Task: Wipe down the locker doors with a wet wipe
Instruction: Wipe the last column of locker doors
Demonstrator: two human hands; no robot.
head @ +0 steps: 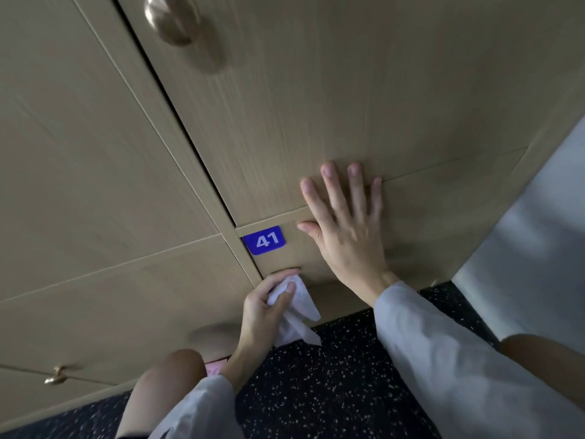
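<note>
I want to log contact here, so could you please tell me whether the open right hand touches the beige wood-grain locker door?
Touching: in the head view, the right hand lies flat, fingers spread, on the beige locker door.

Head view, single: looks forward and down, close to locker doors (316, 106); speckled floor (332, 375) near.

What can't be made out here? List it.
Head view, the only one:
- Knob at the top: motion-blurred and cut by the edge, shape unclear.
- Door 41 below the label: its lower left is hidden by the left hand and wipe.
- Door under the right hand: the palm covers it.
- Pink thing by the knee: mostly hidden, can't be identified.
</note>
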